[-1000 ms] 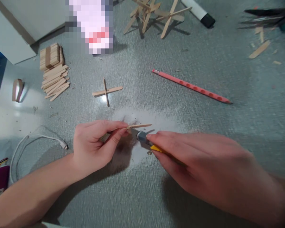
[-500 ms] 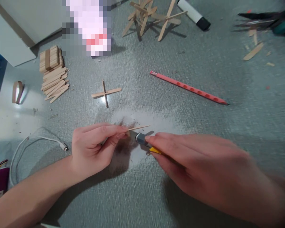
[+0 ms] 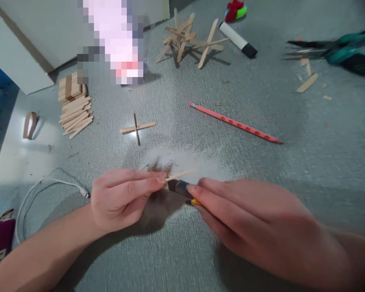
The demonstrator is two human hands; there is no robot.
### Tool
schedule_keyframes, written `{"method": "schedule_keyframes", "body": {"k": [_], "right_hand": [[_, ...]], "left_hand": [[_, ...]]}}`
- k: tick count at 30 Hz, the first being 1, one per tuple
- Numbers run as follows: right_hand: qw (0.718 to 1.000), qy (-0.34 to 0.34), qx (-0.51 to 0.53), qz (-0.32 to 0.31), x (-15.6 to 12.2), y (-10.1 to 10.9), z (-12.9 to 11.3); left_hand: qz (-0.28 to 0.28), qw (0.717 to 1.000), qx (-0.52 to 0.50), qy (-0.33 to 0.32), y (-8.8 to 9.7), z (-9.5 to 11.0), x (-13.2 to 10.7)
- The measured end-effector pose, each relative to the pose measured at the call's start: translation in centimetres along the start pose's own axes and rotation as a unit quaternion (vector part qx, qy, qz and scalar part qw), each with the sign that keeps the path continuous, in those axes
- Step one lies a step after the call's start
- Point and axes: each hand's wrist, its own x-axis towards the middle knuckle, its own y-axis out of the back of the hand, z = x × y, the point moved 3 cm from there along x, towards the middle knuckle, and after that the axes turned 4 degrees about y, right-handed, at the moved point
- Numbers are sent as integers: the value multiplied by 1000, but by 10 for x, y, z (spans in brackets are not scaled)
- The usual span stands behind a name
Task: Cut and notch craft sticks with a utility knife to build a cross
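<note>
My left hand [image 3: 126,198] pinches a thin wooden craft stick [image 3: 181,175], whose free end points right. In my right hand [image 3: 255,219] is a utility knife [image 3: 184,189] with a dark grey head and a bit of yellow showing; most of its handle is hidden by my fingers. The knife's blade reaches left to the stick, close to my left fingertips. Just beyond my hands lies a cross of two craft sticks [image 3: 144,125]. Pale powder or a whitish worn patch [image 3: 197,160] shows on the table under the stick.
A red pencil [image 3: 234,123] lies beyond my right hand. Stacked craft sticks [image 3: 76,115], a white cable [image 3: 61,182] and a purple pack [image 3: 1,243] are at left. At the back are joined sticks [image 3: 182,38], a marker [image 3: 237,39] and green-handled pliers or cutters [image 3: 343,50].
The view has shifted, so the table things sit lower in the picture and a red-green object shows at the back. Both hands keep their holds; the blade has tilted slightly against the stick.
</note>
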Motion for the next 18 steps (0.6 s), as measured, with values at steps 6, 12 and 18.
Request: {"method": "schedule_keyframes", "body": {"k": [6,12,18], "right_hand": [[999,10,41,20,12,6,-3],[994,-60,87,41,14,6,-7],[997,42,8,61,6,3,-5]], "left_hand": [[30,990,35,-136,7,4,-1],[25,981,27,-190,7,6,-2],[13,978,-6,-206,9,5,-3]]}}
